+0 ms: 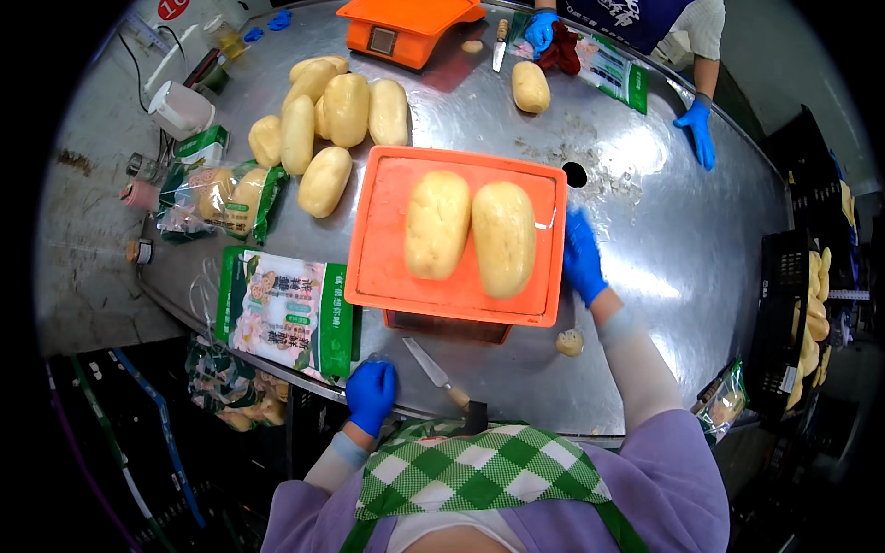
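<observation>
Two peeled lotus root sections, the left one (438, 225) and the right one (503, 240), lie side by side on the orange tray (387, 276) of a scale before me. My right hand (583, 256), in a blue glove, is at the tray's right edge; its fingers are smeared by motion. Down at the table's near edge, my blue-gloved left hand (371, 396) is curled closed, and what it holds, if anything, is hidden. Next to it lies a flat green-and-white printed bag (286, 309). A knife (433, 370) with a wooden handle rests between my hands, below the scale.
Several lotus root sections (346, 111) are heaped at the back left, near a filled bag (221, 198). A second orange scale (406, 28) stands farther back. Across the metal table are a co-worker's gloved hands (698, 131). A cut root end (569, 343) lies near my right forearm.
</observation>
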`<state>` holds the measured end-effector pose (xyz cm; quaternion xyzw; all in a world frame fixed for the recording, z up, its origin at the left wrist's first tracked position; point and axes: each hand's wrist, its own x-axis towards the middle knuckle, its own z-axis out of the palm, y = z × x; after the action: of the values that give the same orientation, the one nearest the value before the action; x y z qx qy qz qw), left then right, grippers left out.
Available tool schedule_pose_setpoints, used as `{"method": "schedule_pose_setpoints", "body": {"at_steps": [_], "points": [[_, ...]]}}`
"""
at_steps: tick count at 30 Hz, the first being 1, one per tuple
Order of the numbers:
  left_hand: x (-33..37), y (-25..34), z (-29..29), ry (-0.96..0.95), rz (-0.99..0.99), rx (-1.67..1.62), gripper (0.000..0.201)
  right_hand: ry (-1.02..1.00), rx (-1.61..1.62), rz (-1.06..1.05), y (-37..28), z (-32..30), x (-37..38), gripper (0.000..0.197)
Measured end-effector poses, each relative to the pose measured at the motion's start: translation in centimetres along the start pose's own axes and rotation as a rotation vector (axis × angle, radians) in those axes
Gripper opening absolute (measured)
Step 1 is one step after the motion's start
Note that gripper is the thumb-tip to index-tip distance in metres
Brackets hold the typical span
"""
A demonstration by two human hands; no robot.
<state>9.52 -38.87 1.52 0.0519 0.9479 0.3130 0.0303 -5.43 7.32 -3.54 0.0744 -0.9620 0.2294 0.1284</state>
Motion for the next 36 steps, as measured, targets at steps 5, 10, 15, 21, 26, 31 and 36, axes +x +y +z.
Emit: {"method": "schedule_pose_setpoints", "body": {"at_steps": [5,10,15,21,26,31,36], "points": [[0.0,0.3,0.0,0.005,0.009,0.001,0.013,-0.446,0.443,0.095,-8.5,-4.2,-4.4,0.054],[0.2,0.6,-0.2,0.009,0.026,-0.010,0.013,-0.499,0.301,-0.360,-4.9,-4.7,-1.6,0.043],[0.2,0.6,-0.4,0.015,0.021,-0.006,0.012,-0.392,0.147,-0.284,-0.3,-3.8,4.1,0.059],[0.4,0.6,-0.3,0.026,0.033,0.009,0.011,-0.267,0.043,-0.082,3.9,-1.7,10.1,0.057],[0.3,0.5,-0.1,0.017,0.038,0.024,0.011,-0.091,0.109,-0.146,0.5,-3.0,1.7,0.055],[-0.1,0.5,-0.1,0.023,0.024,0.000,0.013,-0.531,0.118,-0.268,-2.9,-7.6,-6.4,0.061],[0.3,0.5,0.1,0.019,0.046,0.020,0.014,-0.434,-0.093,-0.065,-1.0,-7.2,-2.5,0.066]]}}
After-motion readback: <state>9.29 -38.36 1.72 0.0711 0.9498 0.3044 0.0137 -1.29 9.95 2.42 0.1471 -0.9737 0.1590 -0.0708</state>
